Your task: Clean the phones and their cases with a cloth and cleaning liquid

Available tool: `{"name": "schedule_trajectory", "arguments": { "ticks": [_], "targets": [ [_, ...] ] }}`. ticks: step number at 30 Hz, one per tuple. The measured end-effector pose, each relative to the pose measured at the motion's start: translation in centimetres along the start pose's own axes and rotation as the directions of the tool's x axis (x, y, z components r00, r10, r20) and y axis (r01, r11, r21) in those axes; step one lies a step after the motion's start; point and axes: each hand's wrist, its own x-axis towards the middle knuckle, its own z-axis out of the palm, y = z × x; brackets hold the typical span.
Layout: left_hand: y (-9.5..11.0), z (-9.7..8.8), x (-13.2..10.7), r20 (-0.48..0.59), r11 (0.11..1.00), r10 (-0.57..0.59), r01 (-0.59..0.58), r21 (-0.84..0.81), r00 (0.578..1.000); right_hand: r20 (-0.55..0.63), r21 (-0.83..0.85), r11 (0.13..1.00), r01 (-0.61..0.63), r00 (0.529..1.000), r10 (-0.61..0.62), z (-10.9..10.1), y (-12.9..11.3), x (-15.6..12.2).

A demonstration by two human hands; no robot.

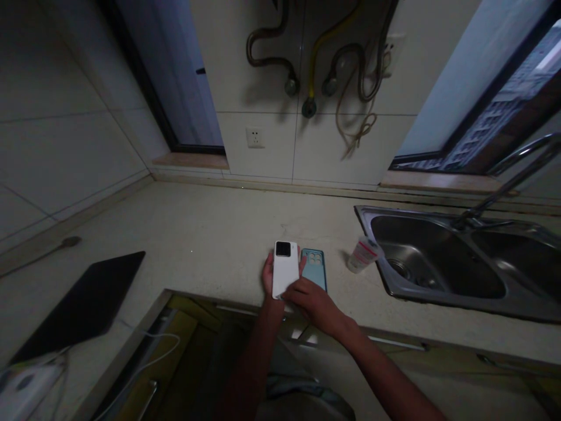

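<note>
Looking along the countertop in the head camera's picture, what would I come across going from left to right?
Flat black object, white phone held in the person's hands, light-blue phone case, clear cup with pink markings, metal sink.

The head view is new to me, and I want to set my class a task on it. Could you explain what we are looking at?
There is no machine here: a person works with two bare hands. The single picture comes from a camera worn on the person's head, looking forward and down, so the forearms enter from the bottom.

The left hand holds a white phone, its camera side facing up. The right hand has its fingertips at the phone's lower edge.

On the pale counter, a blue-green phone case lies just right of the phone. Farther right are a cup and a metal sink; at left lies a dark flat panel.
</note>
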Motion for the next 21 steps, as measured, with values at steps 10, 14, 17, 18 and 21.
{"name": "schedule_trajectory", "arguments": {
  "ticks": [10, 14, 17, 18, 21],
  "targets": [
    [-0.1, 0.6, -0.2, -0.050, 0.975, -0.161, 0.166, 0.148, 0.986, -0.208, -0.118, 0.963, -0.242, 0.954, 0.214, -1.5, 4.6, 0.8],
    [0.1, 0.7, -0.1, -0.094, 0.973, -0.180, 0.191, 0.130, 0.979, -0.303, -0.076, 0.935, -0.347, 0.901, 0.310, -1.6, 6.1, 3.7],
    [-0.2, 0.9, 0.3, -0.122, 0.975, -0.163, 0.179, 0.134, 0.979, -0.330, -0.037, 0.933, -0.359, 0.885, 0.328, -1.5, 6.1, 5.7],
    [-0.4, 0.9, 0.4, -0.128, 0.977, -0.149, 0.166, 0.136, 0.980, -0.335, -0.030, 0.935, -0.353, 0.885, 0.323, -1.4, 5.9, 6.3],
    [-0.9, 0.5, 0.9, -0.121, 0.985, -0.101, 0.117, 0.128, 0.988, -0.327, -0.026, 0.950, -0.310, 0.901, 0.285, -0.8, 5.0, 7.4]
  ]
}}
